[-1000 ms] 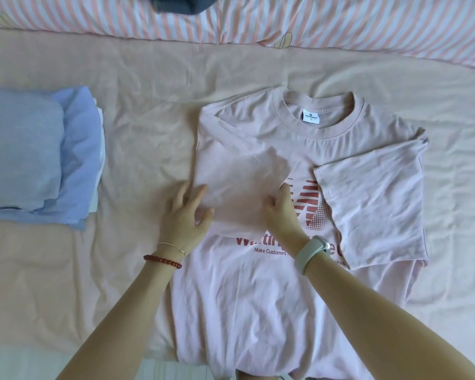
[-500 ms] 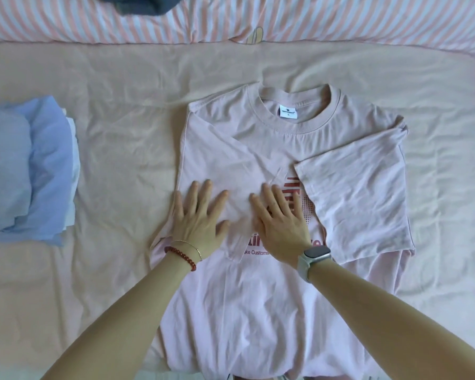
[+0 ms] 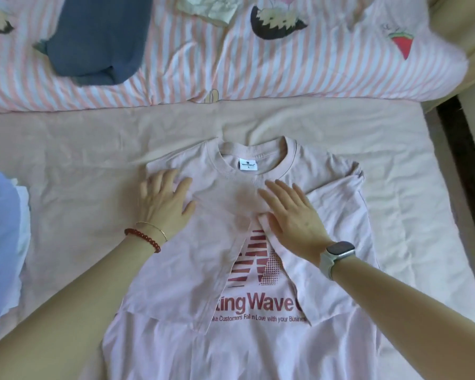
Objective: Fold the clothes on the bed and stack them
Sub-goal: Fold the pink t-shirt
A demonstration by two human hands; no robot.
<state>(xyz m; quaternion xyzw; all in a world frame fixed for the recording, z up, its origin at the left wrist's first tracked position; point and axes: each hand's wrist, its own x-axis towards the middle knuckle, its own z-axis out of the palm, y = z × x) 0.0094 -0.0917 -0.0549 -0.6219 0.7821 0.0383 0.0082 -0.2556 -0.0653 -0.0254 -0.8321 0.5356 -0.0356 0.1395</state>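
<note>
A pale peach bed sheet (image 3: 80,160) fills most of the view. Across its far side lies a pink-and-white striped duvet (image 3: 299,58), with a dark blue garment (image 3: 96,39) resting on it at the left. In the middle of the sheet lies a light pink T-shirt (image 3: 231,349), front side up. Its long axis runs away from the person, with the collar pointing toward the duvet and the hem nearest the camera. Both sleeves are folded inward over the chest, partly covering red printed lettering. At the left edge sits a stack of folded light blue clothes (image 3: 0,242). The left hand (image 3: 162,204), fingers straight and slightly spread, presses flat on the left shoulder fold. The right hand (image 3: 294,218), fingers straight and close together, presses flat just below the collar.
</note>
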